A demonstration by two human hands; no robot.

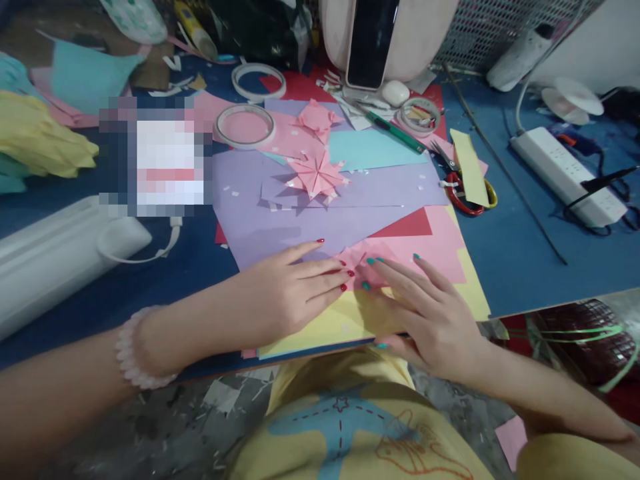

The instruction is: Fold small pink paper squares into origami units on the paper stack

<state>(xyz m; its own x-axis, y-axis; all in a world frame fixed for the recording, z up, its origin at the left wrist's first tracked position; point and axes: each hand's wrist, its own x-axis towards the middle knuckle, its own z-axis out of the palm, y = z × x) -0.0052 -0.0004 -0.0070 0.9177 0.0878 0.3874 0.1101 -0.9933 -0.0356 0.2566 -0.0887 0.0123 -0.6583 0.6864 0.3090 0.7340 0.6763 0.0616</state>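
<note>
Centrally, the left hand (287, 288) and right hand (434, 315) lie open, fingertips on the folded pink paper (358, 259) near the surface's (520, 285) edge. Even pressure from flat fingers would probably keep creases crisp. Beyond lies a pink star (317, 175).

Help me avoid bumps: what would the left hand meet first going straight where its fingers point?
Likely the right hand, just ahead over the pink paper; depth is unclear.
</note>
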